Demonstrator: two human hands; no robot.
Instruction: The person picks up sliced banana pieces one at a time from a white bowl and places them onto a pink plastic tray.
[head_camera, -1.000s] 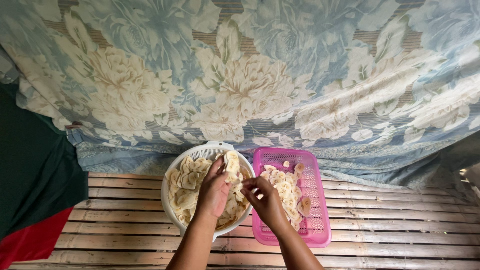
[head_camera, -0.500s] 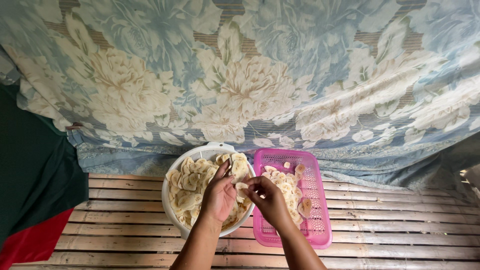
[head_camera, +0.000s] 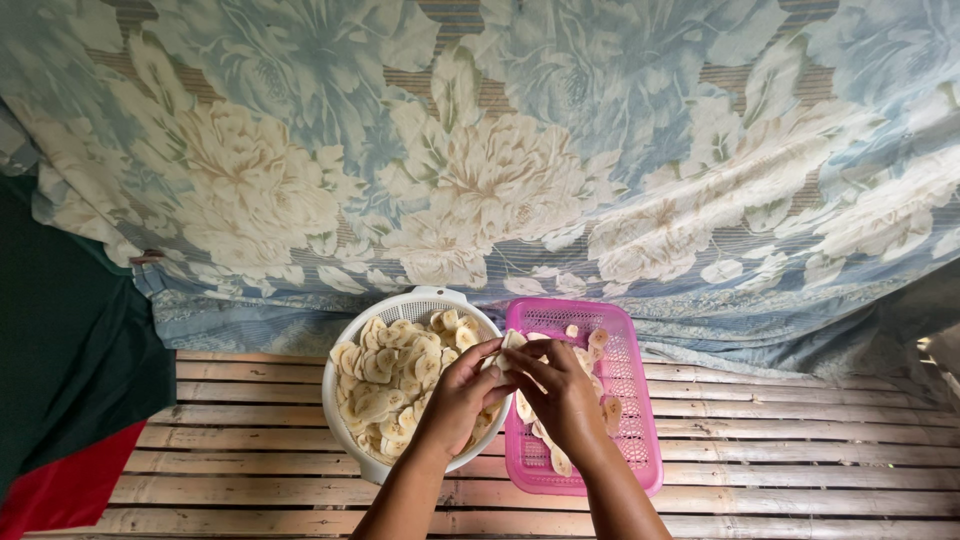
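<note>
A round white colander (head_camera: 352, 336) full of pale banana slices (head_camera: 400, 375) stands on a bamboo slat floor. Right beside it lies a pink rectangular basket (head_camera: 634, 370) with some slices laid flat inside. My left hand (head_camera: 458, 398) and my right hand (head_camera: 562, 392) meet over the gap between the two containers. Together their fingertips pinch a pale banana slice (head_camera: 513, 341). My right hand covers much of the pink basket's inside.
A blue floral cloth (head_camera: 520, 150) hangs across the whole back and drapes onto the bamboo slat floor (head_camera: 780, 440). A dark green and red fabric (head_camera: 70, 380) lies at the left edge.
My left hand has lifted out of the white colander and moved right to meet my right hand. Both now hold a slice between the two containers.
</note>
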